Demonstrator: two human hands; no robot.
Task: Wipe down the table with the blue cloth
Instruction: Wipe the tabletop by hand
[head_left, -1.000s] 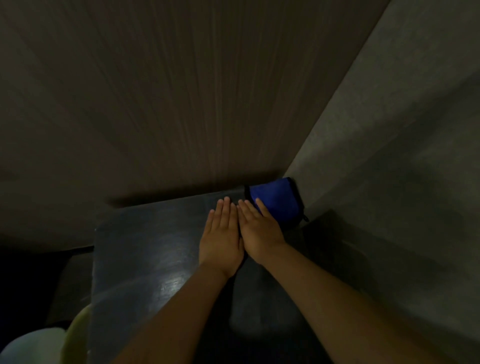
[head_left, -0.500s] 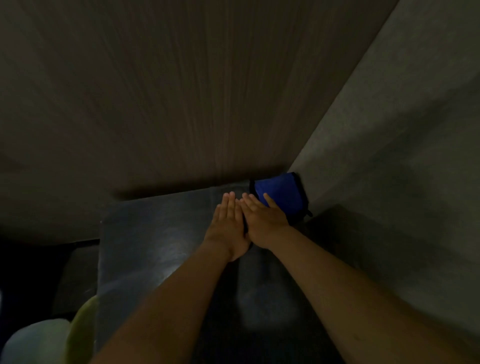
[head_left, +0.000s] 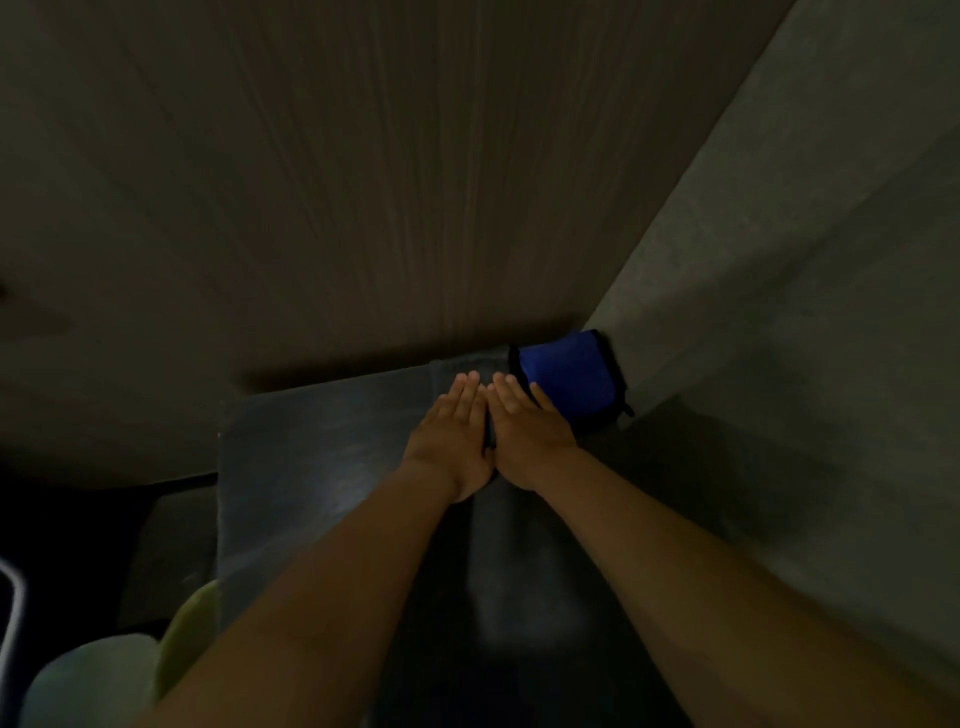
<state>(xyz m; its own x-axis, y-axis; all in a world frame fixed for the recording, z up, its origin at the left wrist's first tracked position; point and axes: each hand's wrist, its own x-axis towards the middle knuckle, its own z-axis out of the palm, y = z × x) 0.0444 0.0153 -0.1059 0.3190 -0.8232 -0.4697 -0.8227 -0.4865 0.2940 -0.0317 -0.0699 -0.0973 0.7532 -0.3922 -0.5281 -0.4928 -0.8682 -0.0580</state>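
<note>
The left hand (head_left: 457, 436) and the right hand (head_left: 524, 431) lie flat, palms down, side by side on the dark table (head_left: 311, 467), fingers straight and held together, gripping nothing. Their inner edges touch near the heels of the palms, with a narrow dark gap between them further up. The right hand's outer fingers reach the near left corner of the blue cloth (head_left: 571, 379) and seem to touch it, though the dim light leaves the contact unsure.

The cloth is folded into a pad with a dark trim and sits in the far right corner of the table, pressed up where the wood-grain wall (head_left: 389, 182) meets the grey wall (head_left: 779, 312).

The table's far edge runs along the wood-grain wall just beyond the fingertips. Its right side lies against the grey wall. To the left of the hands the tabletop is bare out to its rounded left edge, and it is bare toward the viewer between the forearms.

Past the near left corner sit a pale green object (head_left: 192, 634) and a pale rounded shape (head_left: 88, 686), too dark to identify.
</note>
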